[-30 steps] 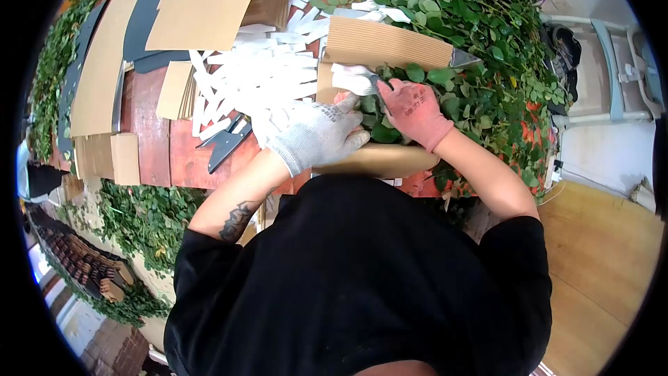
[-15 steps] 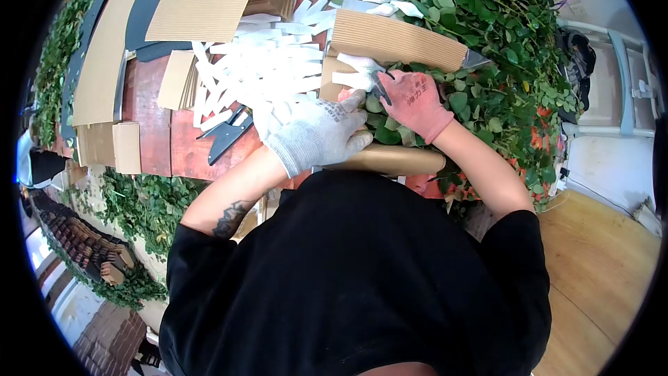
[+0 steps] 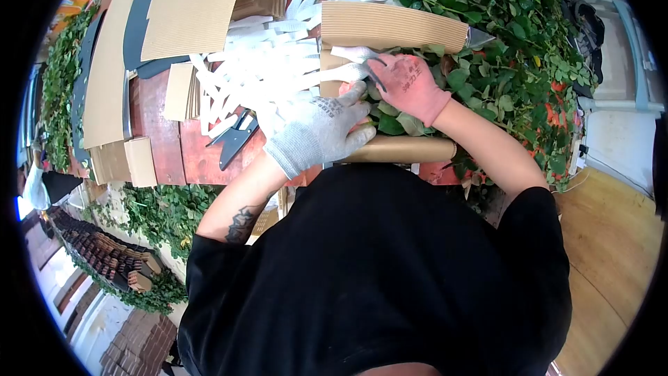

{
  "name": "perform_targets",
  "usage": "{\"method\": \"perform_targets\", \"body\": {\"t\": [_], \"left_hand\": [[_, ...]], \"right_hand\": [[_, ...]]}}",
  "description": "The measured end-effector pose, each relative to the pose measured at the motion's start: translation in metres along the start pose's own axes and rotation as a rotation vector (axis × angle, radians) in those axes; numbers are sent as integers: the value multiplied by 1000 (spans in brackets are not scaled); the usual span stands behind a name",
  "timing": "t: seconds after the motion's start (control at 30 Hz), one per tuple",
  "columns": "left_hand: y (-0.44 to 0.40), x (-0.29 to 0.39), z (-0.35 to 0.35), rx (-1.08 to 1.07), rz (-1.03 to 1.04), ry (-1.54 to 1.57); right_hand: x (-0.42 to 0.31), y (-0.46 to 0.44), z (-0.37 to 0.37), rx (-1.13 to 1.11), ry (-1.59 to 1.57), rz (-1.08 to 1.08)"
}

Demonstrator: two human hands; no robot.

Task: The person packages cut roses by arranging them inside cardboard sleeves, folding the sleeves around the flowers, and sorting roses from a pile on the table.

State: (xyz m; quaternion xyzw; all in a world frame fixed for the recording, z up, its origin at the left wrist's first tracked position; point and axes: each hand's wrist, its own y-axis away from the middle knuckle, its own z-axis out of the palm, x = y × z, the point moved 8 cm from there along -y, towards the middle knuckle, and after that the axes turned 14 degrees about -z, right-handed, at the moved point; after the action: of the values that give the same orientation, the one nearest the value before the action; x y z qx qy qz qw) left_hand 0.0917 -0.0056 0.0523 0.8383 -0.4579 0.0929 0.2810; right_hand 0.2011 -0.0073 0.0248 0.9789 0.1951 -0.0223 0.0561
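My left hand (image 3: 320,129), in a grey-white glove, is curled over a flower, probably a rose; a bit of pink shows beside its fingertips and most of it is hidden. Opposite it, my right hand (image 3: 412,87) wears a pink glove with dark marks. Its fingers close at the neck of a flower bud in a white sleeve (image 3: 346,73), whose leafy stem (image 3: 396,117) runs right beneath the hand. Another white-sleeved bud lies just above. Both hands work over a cardboard wrapper (image 3: 396,24) with a corrugated upper flap and a rolled brown front edge (image 3: 400,149).
A heap of white sleeves (image 3: 261,63) covers the table to the left, beside a black tool (image 3: 235,141). Corrugated cardboard sheets (image 3: 191,7) stack at the upper left. Leafy stems (image 3: 501,35) pile up on the right. A wooden board (image 3: 612,257) is at the lower right.
The view has shifted slightly. My right hand has moved a little left and up along the white-sleeved buds, closer to my left hand, which stays in much the same place.
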Motion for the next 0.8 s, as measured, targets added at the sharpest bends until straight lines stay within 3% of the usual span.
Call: {"method": "perform_targets", "body": {"t": [0.13,0.23,0.3,0.33,0.4,0.43,0.57,0.67,0.8], "left_hand": [[-4,-4,7,-43,-14,30],[-8,-13,11,40,31,89],[-6,-27,-15,283,136,462],[-5,-49,-42,455,-9,539],[-12,-53,-37,484,-35,405],[-18,-57,-33,487,-34,404],[-32,-67,-15,462,-87,302],[-25,-70,-16,518,-63,317],[-6,-119,-27,648,-166,387]], "right_hand": [[2,3,-1,64,-39,2],[3,6,-2,88,-32,-4],[1,6,0,92,21,-22],[5,6,0,111,22,5],[-3,11,-3,211,56,-52],[0,9,3,60,7,20],[4,11,11,110,-13,14],[5,19,8,268,7,11],[8,12,10,129,-168,67]]}}
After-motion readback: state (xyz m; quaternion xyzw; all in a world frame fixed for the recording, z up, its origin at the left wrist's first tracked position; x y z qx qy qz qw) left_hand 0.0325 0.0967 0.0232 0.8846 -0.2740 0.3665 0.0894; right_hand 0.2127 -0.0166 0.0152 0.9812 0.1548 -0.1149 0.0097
